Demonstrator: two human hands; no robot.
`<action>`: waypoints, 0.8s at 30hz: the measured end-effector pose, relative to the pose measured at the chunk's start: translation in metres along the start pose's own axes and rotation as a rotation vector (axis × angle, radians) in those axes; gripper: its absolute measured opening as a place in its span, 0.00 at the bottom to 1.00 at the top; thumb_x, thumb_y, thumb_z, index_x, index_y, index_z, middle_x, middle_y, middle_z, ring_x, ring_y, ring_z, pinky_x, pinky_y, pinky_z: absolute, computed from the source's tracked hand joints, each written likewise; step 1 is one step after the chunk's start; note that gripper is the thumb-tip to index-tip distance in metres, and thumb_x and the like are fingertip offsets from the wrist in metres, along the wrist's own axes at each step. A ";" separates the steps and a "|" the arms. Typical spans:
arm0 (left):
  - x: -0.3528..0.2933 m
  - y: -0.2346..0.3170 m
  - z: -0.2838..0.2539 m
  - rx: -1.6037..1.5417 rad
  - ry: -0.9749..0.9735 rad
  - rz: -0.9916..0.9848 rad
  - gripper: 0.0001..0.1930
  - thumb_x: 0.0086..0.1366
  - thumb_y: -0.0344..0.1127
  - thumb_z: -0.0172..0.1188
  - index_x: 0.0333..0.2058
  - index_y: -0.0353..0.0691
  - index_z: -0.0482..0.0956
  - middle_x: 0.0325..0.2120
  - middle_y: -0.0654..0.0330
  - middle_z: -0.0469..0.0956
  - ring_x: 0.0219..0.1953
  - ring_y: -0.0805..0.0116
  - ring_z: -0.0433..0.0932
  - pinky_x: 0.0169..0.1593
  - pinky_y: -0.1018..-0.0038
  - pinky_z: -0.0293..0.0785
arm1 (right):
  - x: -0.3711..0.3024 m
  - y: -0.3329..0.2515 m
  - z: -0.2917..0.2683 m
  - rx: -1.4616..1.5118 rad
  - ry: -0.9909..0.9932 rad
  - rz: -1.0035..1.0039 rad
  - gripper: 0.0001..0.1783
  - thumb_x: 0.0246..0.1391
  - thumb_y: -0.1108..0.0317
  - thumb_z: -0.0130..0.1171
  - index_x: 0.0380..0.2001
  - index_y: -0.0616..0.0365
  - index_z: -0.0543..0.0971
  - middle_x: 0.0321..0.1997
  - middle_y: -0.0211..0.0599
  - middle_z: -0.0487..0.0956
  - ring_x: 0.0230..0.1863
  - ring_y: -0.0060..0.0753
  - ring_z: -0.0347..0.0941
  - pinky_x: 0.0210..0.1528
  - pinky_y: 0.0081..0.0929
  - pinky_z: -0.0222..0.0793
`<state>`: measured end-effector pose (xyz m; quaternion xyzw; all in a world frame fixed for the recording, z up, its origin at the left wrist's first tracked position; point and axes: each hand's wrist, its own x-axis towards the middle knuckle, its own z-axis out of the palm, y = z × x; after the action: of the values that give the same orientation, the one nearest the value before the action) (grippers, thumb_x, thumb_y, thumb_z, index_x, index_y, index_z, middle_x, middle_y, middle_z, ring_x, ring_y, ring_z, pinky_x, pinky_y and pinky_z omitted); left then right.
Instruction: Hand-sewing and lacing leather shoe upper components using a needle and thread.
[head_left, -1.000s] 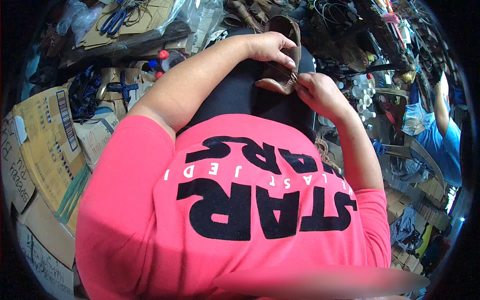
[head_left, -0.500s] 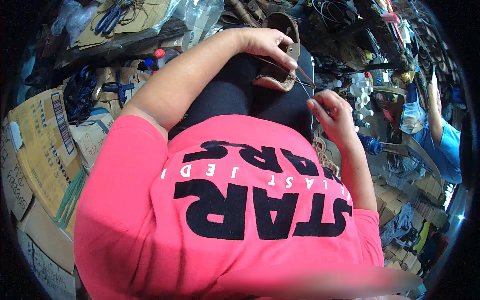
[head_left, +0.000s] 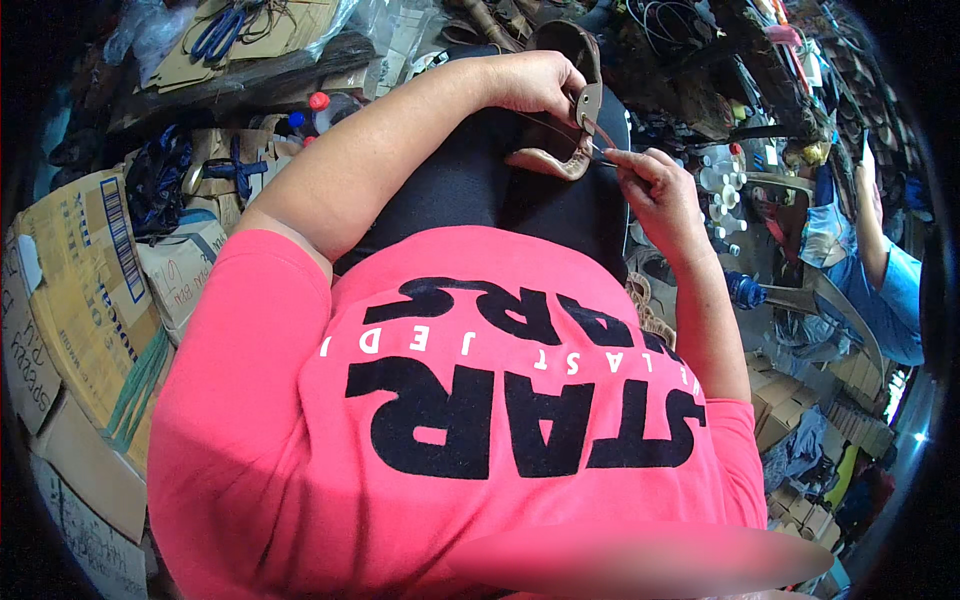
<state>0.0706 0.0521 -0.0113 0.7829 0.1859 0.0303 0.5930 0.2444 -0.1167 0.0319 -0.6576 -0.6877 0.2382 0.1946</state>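
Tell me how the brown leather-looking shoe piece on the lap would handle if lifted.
The brown leather-looking shoe piece would probably bend, since its sides look thin and its lower edge curls. It's likely light for its size, being an open, hollow shell. Pushed, it might tip, given its uneven shape, though the left hand appears to grip it.

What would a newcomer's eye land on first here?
Probably the bright pink, black-lettered shirt, filling the lower middle. Above it, a brown leather piece sits over the lap in the left hand's grip, the right hand just beside it. A cardboard box stands at far left.
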 end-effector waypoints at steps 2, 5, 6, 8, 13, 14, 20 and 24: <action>0.003 -0.002 -0.002 -0.015 -0.019 -0.005 0.10 0.52 0.28 0.63 0.35 0.37 0.81 0.29 0.65 0.81 0.32 0.78 0.76 0.42 0.79 0.70 | 0.002 -0.001 -0.003 0.001 -0.013 -0.002 0.15 0.48 0.76 0.55 0.40 0.54 0.80 0.26 0.41 0.72 0.27 0.37 0.72 0.32 0.28 0.67; 0.004 0.000 -0.002 -0.012 -0.042 -0.023 0.11 0.51 0.27 0.61 0.36 0.36 0.81 0.29 0.64 0.81 0.32 0.78 0.76 0.42 0.79 0.70 | 0.005 -0.004 -0.009 -0.003 -0.047 -0.008 0.14 0.47 0.76 0.55 0.39 0.54 0.81 0.26 0.41 0.72 0.27 0.39 0.73 0.32 0.29 0.68; 0.003 0.001 -0.002 0.008 -0.042 -0.034 0.11 0.51 0.26 0.61 0.36 0.36 0.81 0.29 0.64 0.81 0.32 0.78 0.76 0.42 0.79 0.71 | 0.008 -0.008 -0.011 -0.048 -0.067 -0.003 0.14 0.46 0.75 0.56 0.39 0.54 0.81 0.27 0.42 0.73 0.28 0.39 0.73 0.33 0.29 0.68; 0.007 -0.004 -0.002 -0.001 -0.050 -0.029 0.12 0.51 0.26 0.60 0.36 0.36 0.81 0.30 0.64 0.81 0.32 0.78 0.76 0.42 0.79 0.71 | 0.011 -0.010 -0.011 -0.095 -0.088 0.000 0.14 0.46 0.75 0.56 0.38 0.55 0.81 0.27 0.42 0.73 0.28 0.40 0.74 0.33 0.30 0.68; 0.012 -0.006 -0.002 0.030 -0.072 -0.022 0.13 0.51 0.26 0.61 0.38 0.35 0.81 0.31 0.63 0.81 0.32 0.78 0.76 0.43 0.79 0.71 | 0.020 -0.012 -0.012 -0.150 -0.094 -0.064 0.14 0.45 0.75 0.56 0.38 0.55 0.81 0.29 0.43 0.75 0.31 0.44 0.75 0.35 0.31 0.70; 0.013 -0.006 -0.003 0.011 -0.073 0.001 0.13 0.51 0.26 0.61 0.38 0.35 0.81 0.31 0.63 0.81 0.32 0.77 0.77 0.43 0.79 0.71 | 0.022 -0.010 -0.012 -0.150 -0.096 -0.064 0.14 0.45 0.75 0.56 0.38 0.55 0.81 0.29 0.43 0.75 0.31 0.44 0.75 0.35 0.31 0.70; 0.013 -0.005 -0.004 0.017 -0.104 0.020 0.13 0.52 0.28 0.62 0.38 0.35 0.81 0.31 0.63 0.81 0.32 0.77 0.77 0.42 0.79 0.72 | 0.032 -0.012 -0.021 -0.186 -0.190 -0.078 0.13 0.46 0.76 0.55 0.38 0.54 0.81 0.28 0.43 0.75 0.30 0.43 0.75 0.34 0.31 0.70; 0.016 -0.004 -0.004 0.076 -0.102 0.047 0.13 0.52 0.29 0.62 0.38 0.35 0.81 0.32 0.62 0.82 0.33 0.77 0.77 0.42 0.78 0.72 | 0.031 0.005 -0.011 0.006 -0.211 -0.091 0.12 0.52 0.78 0.54 0.40 0.58 0.80 0.28 0.31 0.72 0.29 0.22 0.70 0.33 0.19 0.66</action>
<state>0.0834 0.0617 -0.0168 0.8094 0.1381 -0.0027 0.5708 0.2530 -0.0849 0.0362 -0.5964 -0.7329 0.2989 0.1338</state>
